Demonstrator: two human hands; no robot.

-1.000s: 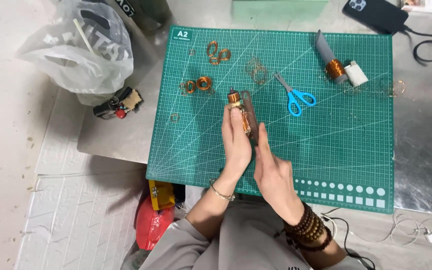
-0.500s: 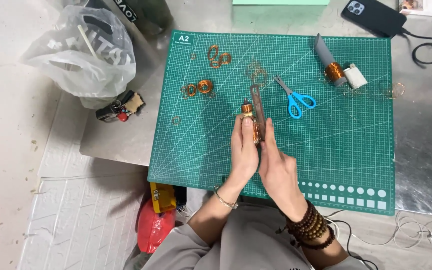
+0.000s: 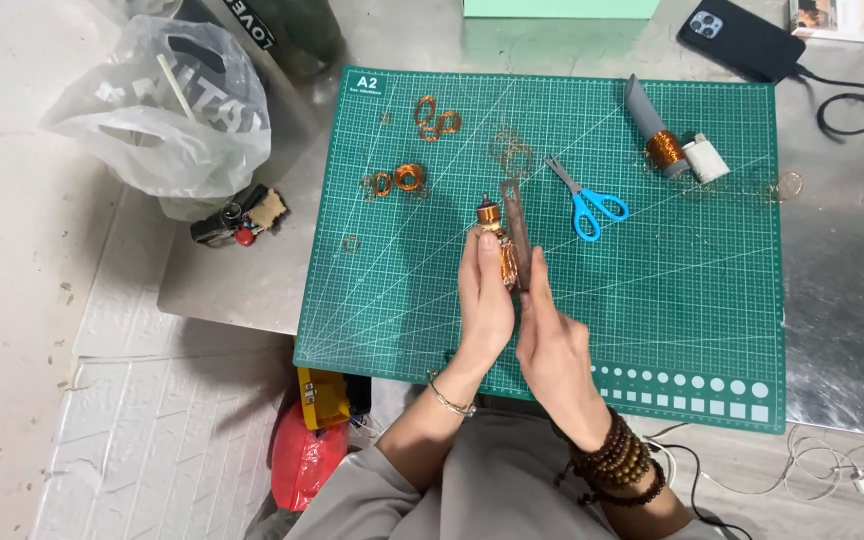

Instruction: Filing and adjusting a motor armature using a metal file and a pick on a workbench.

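Two hands over a green gridded cutting mat

The left hand is closed around one small copper-wound coil; the right hand, fingers straight, presses one flat brown strip alongside it. Beyond lie one pair of blue-handled scissors, four loose copper wire rings, one copper spool on a grey tube, one black phone

Left hand grip closed, right hand fingers extended, palms facing
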